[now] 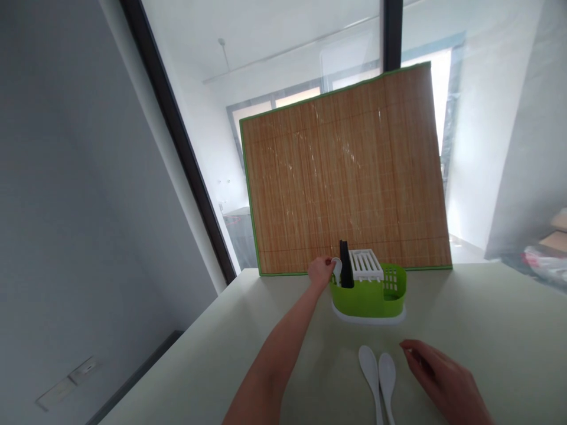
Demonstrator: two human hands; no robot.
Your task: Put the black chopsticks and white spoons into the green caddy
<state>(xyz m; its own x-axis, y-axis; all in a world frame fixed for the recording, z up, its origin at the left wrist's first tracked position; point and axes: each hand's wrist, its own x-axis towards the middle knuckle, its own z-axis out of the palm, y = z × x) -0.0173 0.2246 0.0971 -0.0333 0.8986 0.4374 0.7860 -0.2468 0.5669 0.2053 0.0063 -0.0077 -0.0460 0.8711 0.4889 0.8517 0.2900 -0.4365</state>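
Observation:
At the left end of the green utensil rack (358, 301), my left hand (321, 273) pinches a white spoon (337, 270) that stands upright in the compartment. Black chopsticks (346, 265) stand beside it in the same end. A white slatted insert (367, 264) covers the rack's middle, and an open green basket section forms its right end. Two white spoons (368, 360) lie side by side on the table in front of the rack. My right hand (438, 375) is just right of them, fingers curled together, with nothing visible in them.
A bamboo mat (345, 177) with green edging leans upright behind the rack, against a glass wall with dark frames (392, 35). The pale table (212, 360) runs beneath everything. A grey wall (66, 206) stands on the left.

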